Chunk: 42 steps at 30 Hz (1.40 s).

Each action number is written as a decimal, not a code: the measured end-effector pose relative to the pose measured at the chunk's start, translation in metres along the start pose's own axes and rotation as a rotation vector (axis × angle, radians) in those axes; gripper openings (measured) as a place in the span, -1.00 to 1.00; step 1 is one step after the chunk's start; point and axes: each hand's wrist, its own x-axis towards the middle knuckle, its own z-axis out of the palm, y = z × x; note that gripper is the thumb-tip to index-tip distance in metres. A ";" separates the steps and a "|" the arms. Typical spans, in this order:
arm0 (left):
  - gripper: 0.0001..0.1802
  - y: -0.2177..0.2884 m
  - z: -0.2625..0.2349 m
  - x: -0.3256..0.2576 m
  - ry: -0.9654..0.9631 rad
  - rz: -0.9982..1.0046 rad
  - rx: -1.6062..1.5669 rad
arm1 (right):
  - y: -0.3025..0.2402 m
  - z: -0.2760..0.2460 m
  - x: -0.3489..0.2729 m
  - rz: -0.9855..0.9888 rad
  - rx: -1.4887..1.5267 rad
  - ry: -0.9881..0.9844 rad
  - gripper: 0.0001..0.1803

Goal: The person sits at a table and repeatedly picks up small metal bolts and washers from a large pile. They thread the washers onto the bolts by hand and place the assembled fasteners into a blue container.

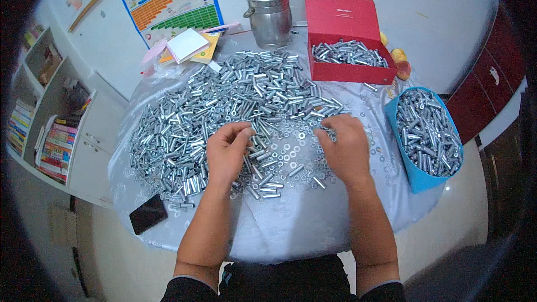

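Note:
A broad heap of small silver metal tubes [184, 128] covers much of the table, with loose flat washers [286, 147] scattered in front of it. My left hand [228, 151] is over the heap's near edge, fingers curled and thumb close to the index finger; whatever is between them, if anything, is too small to make out. To the right of the washers, my right hand [347, 148] hovers with thumb and fingers apart, and nothing shows between them. Several single tubes [271, 190] lie on the cloth between my forearms.
A red box [352, 71] with its lid up holds more tubes at the back right. Near the right edge stands a blue bin [417, 176] full of tubes. A metal canister [269, 19], papers [187, 45] and fruit [401, 67] sit behind; a black phone [148, 215] lies front left.

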 end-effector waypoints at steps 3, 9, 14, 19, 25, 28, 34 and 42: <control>-0.82 -0.016 -0.022 -0.003 0.022 0.201 0.430 | -0.012 0.026 0.002 -0.018 0.007 -0.084 -0.83; -0.79 -0.018 -0.025 -0.009 -0.210 0.531 0.904 | -0.006 0.073 0.012 -0.008 -0.044 -0.288 -0.85; -0.78 -0.034 -0.019 -0.007 -0.267 0.536 0.931 | -0.008 0.113 0.018 -0.062 -0.019 -0.345 -0.86; -0.75 -0.035 -0.017 -0.006 -0.241 0.532 0.883 | -0.018 0.132 0.028 -0.045 -0.178 -0.461 -0.85; -0.74 -0.037 -0.017 -0.005 -0.200 0.494 0.720 | -0.015 0.123 0.033 0.021 -0.261 -0.561 -0.84; -0.78 -0.037 -0.015 -0.007 -0.145 0.457 0.594 | -0.004 0.113 0.024 0.068 -0.132 -0.520 -0.82; -0.76 -0.038 -0.001 -0.014 -0.227 0.026 0.013 | -0.005 0.059 0.002 0.621 0.981 -0.366 -0.61; -0.64 -0.044 0.014 -0.014 -0.304 -0.043 -0.431 | 0.000 0.057 -0.004 0.791 1.340 -0.265 -0.52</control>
